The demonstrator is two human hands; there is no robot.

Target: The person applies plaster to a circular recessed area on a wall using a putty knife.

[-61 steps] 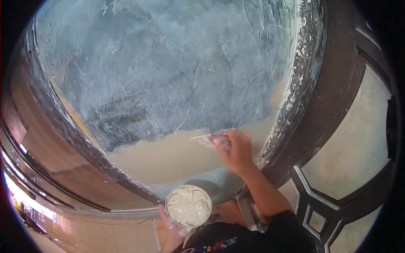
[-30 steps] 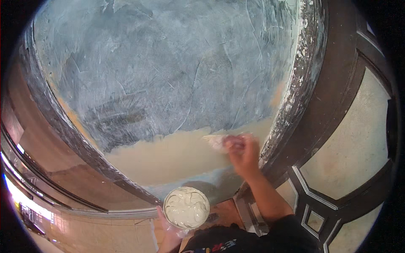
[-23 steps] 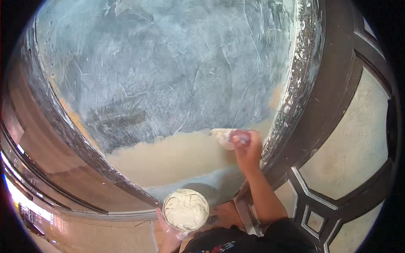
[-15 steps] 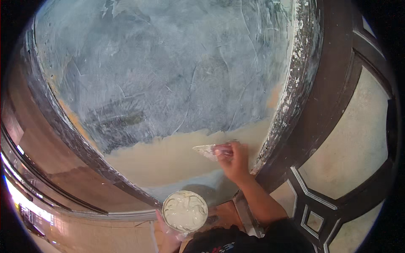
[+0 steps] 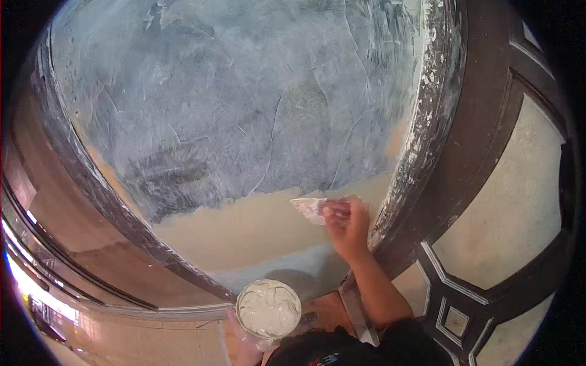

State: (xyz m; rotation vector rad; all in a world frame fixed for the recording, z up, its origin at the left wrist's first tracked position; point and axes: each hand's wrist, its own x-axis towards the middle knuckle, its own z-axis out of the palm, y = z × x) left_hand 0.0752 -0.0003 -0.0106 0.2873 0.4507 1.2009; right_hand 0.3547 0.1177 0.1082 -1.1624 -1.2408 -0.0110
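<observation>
My right hand [image 5: 349, 229] grips a putty knife [image 5: 312, 209] whose blade is smeared with pale paste and points left. The blade lies at the wall, over the upper part of a cream band of filler [image 5: 244, 229]. Above that band the wall panel [image 5: 232, 110] is grey-blue, with scratches and darker patches. At the lower middle, my left hand [image 5: 247, 338] holds a round tub [image 5: 268, 310] from its left side and below. Thick cream-white filler with swirled ridges fills it. Most of the left hand's fingers are hidden beneath the tub.
A dark frame with flaking white paint [image 5: 421, 122] borders the panel on the right, and another dark strip [image 5: 116, 210] on the left. Further right is dark panelling with cream insets [image 5: 510, 201]. Pale floor tiles [image 5: 159, 341] and a bright opening [image 5: 43, 299] show at lower left.
My right hand and the putty knife have moved a little right and up along the cream band, and the blade has turned slightly. The tub in my left hand has barely moved.
</observation>
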